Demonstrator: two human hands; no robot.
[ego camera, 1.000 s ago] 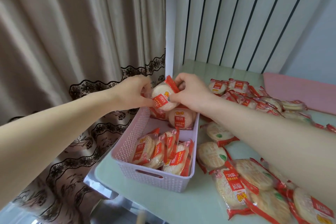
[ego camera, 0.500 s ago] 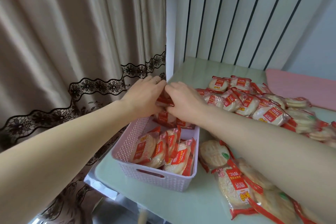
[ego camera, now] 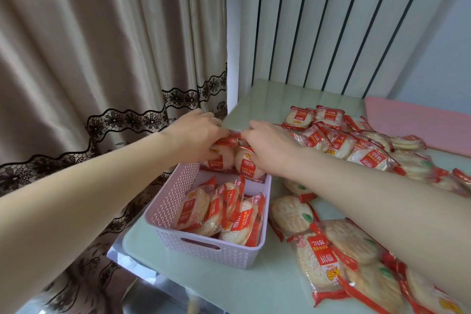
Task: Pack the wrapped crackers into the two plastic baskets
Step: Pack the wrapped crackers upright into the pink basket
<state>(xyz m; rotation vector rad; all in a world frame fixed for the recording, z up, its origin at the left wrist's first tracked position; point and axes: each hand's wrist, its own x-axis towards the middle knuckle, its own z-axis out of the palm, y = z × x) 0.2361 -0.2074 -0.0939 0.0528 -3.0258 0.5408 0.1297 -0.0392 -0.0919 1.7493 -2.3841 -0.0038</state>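
A pale pink plastic basket (ego camera: 175,199) stands on the table's left edge. Several red-and-clear wrapped crackers (ego camera: 216,211) stand on edge in its near half. At its far end my left hand (ego camera: 196,135) and my right hand (ego camera: 267,148) reach in side by side. Each grips the top of a cracker pack (ego camera: 249,163) standing against the far wall. My fingertips are hidden behind the wrappers. Only one basket shows.
Loose wrapped crackers (ego camera: 339,143) lie in a heap across the pale green table (ego camera: 267,99) to the right, and more (ego camera: 318,262) near the front right. A pink cloth (ego camera: 420,125) lies at the back right. A curtain (ego camera: 102,58) hangs left, beyond the table edge.
Both hands have lowered a cracker pack from above the basket down into its far end. The view has tilted slightly.
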